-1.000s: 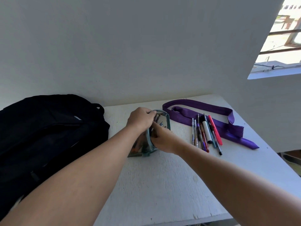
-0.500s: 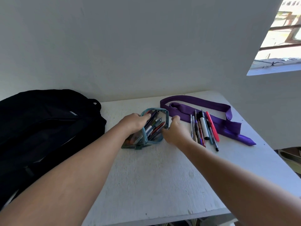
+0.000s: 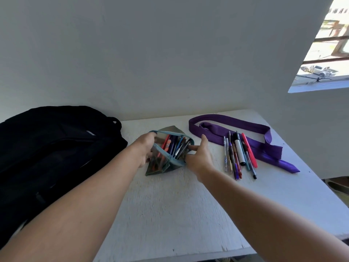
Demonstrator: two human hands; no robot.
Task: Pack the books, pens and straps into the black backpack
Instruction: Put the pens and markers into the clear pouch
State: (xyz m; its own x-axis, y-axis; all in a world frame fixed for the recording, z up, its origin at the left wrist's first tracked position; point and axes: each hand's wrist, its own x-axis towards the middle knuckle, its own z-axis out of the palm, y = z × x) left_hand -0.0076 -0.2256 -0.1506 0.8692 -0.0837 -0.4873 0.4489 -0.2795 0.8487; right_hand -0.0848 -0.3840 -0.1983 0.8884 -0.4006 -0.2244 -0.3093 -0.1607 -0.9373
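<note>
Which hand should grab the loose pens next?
Right. The right hand is open beside the loose pens; the left hand grips the pencil pouch, holding it open.

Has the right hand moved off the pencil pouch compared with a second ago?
Yes. The right hand has slid right, off the pencil pouch and toward the loose pens on the table; only its fingertips touch the rim.

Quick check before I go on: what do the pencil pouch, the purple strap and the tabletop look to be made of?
Pencil pouch: clear, slightly tinted soft plastic with teal fabric edging; the pens inside show through its wall. Purple strap: flat woven webbing, likely nylon or polyester, with a faint sheen and soft folds. Tabletop: white-painted, matte, probably wood, its paint worn and streaked.
</note>
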